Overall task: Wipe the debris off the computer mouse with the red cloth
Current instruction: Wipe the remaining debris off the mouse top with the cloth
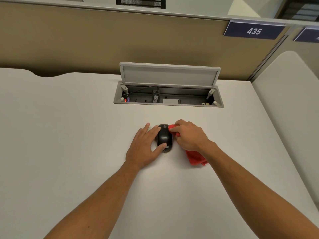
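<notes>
Centrally, on white desk [69, 135]: black computer mouse [164, 137], lying flat, front end pointed away twd cable tray. Flanked by both hands.

Left hand [145, 147] laid flat on desk just left of mouse, fingers straight and slightly spread; fingertip touched mouse's front-left edge, thumb pressed against rear-left side near small white label. Not curled round it, more steadying than gripping.

Right hand [188, 136] clenched on red cloth [196, 157], fingers curled round bunched part. Bunched end of cloth poked out past fingertips and met mouse's upper right side, by the buttons. Rest of cloth trailed under wrist and back onto desk, lying rumpled to right of mouse, nearer the person.

Brownish debris [167, 152] seen as thin fringe round mouse's rear and left edge on desk surface; a speck or two just behind. Whether any sat on mouse's top: couldn't tell, too small and dark.

Beyond mouse, well apart: recessed cable tray [168, 100] w/ grey lid [170, 75] hinged up. Inside: black plug adapter [155, 96] w/ cable running left, red-lit switch at left end, sockets along strip. Tan partition [86, 40] behind desk, blue plate reading 435 [253, 31] at upper right. Second white desk surface [284, 100] off to right, past partition post.
</notes>
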Available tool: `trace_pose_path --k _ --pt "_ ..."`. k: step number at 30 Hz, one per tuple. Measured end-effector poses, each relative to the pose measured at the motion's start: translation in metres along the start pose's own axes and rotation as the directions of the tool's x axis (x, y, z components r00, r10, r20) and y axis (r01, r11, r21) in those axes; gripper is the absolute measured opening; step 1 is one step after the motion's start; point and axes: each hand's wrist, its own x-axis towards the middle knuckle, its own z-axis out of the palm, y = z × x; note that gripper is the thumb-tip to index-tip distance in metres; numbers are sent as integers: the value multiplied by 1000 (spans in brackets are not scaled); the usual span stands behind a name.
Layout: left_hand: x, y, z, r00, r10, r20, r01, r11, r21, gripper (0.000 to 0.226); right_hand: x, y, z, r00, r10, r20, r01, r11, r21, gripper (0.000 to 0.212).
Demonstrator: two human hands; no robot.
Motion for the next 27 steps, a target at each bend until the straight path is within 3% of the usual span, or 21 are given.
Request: trace_pose_path --k 6,9,13,27 --pt "0 0 -1 1000 -1 7 1 1000 4 70 -11 16 -14 990 -45 130 21 982 186 38" --pt "0 1 -1 1000 -1 7 1 1000 1 70 -6 22 -24 997 -18 69 -4 950 311 36" --pt "0 1 -2 1000 -6 10 6 1000 2 71 15 20 -20 998 43 -53 -26 960 278 37" --pt "0 2 -2 1000 -5 15 5 1000 3 70 8 17 7 1000 -17 23 13 981 195 38"
